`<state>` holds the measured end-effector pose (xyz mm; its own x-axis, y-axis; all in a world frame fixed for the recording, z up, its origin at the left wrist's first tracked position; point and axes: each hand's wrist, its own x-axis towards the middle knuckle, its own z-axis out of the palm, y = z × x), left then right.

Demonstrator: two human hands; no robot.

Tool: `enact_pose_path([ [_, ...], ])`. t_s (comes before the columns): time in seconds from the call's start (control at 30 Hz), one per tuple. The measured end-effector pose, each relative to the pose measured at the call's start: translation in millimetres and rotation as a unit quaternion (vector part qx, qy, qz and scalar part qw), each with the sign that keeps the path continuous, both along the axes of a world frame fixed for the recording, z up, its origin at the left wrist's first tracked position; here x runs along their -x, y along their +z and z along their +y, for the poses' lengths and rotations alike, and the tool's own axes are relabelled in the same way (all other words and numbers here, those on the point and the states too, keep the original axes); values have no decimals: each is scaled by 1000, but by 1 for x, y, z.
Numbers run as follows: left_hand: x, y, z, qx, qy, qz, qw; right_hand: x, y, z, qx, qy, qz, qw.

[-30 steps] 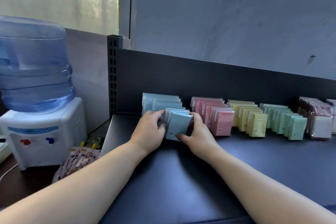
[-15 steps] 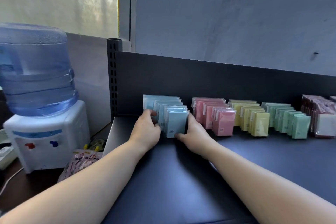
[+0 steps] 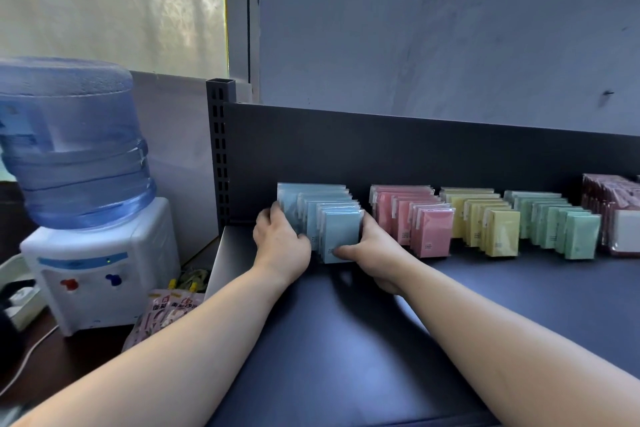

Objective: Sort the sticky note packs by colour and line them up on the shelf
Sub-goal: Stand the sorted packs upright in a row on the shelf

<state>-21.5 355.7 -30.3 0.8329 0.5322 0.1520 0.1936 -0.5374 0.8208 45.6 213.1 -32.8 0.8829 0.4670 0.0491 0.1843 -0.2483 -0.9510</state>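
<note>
Rows of upright sticky note packs stand on a dark shelf (image 3: pixel 346 340): blue packs (image 3: pixel 341 232) at the left, then pink packs (image 3: pixel 433 232), yellow packs (image 3: pixel 502 234), green packs (image 3: pixel 581 241) and dark red packs (image 3: pixel 620 204) at the far right. My left hand (image 3: pixel 280 246) presses against the left side of the blue row. On the row's right side lies my right hand (image 3: pixel 374 253), its thumb on the front blue pack. Both hands squeeze the blue row between them.
A white water dispenser (image 3: pixel 93 274) with a blue bottle (image 3: pixel 72 142) stands left of the shelf. Snack packets (image 3: pixel 162 315) lie beside it, and a cable (image 3: pixel 27 357) runs at the far left. The shelf's back panel (image 3: pixel 381 149) rises behind the rows.
The front blue packs, which stood apart and tilted forward, have been pushed back and squared into the blue row. Both hands moved slightly away from me with them.
</note>
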Motion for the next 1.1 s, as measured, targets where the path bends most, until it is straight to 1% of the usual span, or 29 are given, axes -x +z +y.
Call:
enact_pose_path([
  [0.13,-2,-1,1,-4,-46,7,999,-2,-3,3,2,-7,-2,1000],
  [0.3,-1,-3,2,-17,-49,16,999,-1,-6,2,2,-13,-8,1000],
  [0.47,5,1,-4,-21,-2,-7,1000,0,-4,-2,1,-6,-8,1000],
  [0.53,10,5,-7,-25,14,-33,999,2,-2,-4,6,0,-5,1000],
  [0.63,15,10,-10,-39,-7,-65,997,4,-2,-9,16,7,9,1000],
  [0.7,17,12,-13,-38,-44,-46,997,7,0,-15,44,12,12,999],
  [0.77,19,12,-17,-20,-67,4,998,7,1,-22,68,19,18,997],
  [0.87,18,10,-25,40,-57,58,996,9,4,-28,99,40,18,994],
  [0.9,16,8,-30,46,-52,66,995,10,3,-27,104,49,16,993],
  [1.0,15,7,-44,30,-31,78,996,15,5,-26,118,65,2,991],
  [1.1,16,10,-55,-13,17,83,996,13,7,-29,120,64,-3,991],
])
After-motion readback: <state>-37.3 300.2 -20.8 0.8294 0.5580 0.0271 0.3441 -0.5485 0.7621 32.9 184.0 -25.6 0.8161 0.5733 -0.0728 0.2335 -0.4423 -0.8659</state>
